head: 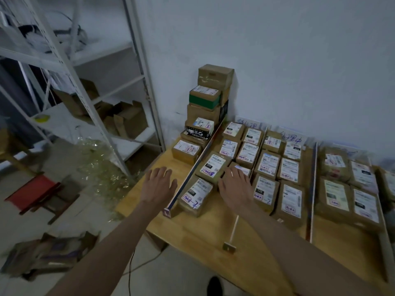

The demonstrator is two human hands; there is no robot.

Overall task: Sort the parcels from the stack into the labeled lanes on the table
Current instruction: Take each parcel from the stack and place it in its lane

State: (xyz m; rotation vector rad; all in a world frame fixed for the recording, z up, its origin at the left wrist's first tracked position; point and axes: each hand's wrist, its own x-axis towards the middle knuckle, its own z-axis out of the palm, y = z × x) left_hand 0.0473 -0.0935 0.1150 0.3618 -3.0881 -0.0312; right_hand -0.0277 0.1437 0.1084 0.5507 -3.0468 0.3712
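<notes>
Head view: right hand (235, 184) hides a parcel (242, 169) (label mostly covered).

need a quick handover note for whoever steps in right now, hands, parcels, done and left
Left hand: open, holding nothing, over bare table left of the first divider.
Right hand: open, fingers spread on a parcel in the first lane.
Done: three lanes already hold rows of labeled parcels.
Left: the stack by the wall is still several boxes high; keep sorting it.
</notes>
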